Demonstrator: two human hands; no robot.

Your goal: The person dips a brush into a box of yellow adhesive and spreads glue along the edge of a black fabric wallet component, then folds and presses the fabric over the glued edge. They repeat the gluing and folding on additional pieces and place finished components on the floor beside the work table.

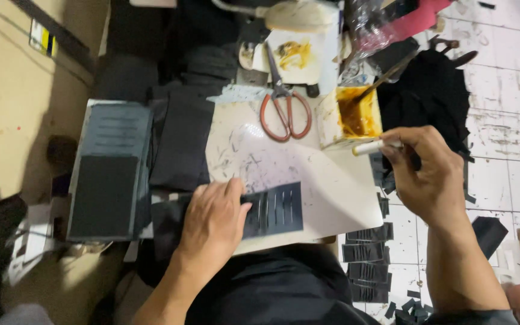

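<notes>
A flat dark rectangular piece with a row of narrow slits lies near the front edge of the white scuffed work board. The left hand rests palm down on its left part, fingers together and pressed flat, thumb spread toward the slits. The right hand hovers over the board's right edge, its fingers pinched on a thin white-handled brush that points left.

Just beyond the brush, at the board's far right corner, stands a small square tub of amber glue with a stick leaning in it. Left of the tub lie red-handled scissors, blades pointing away. Dark sheets overlap the board's left edge, beside a grey stack of slitted pieces. More dark slitted pieces lie on the white tiled floor at right.
</notes>
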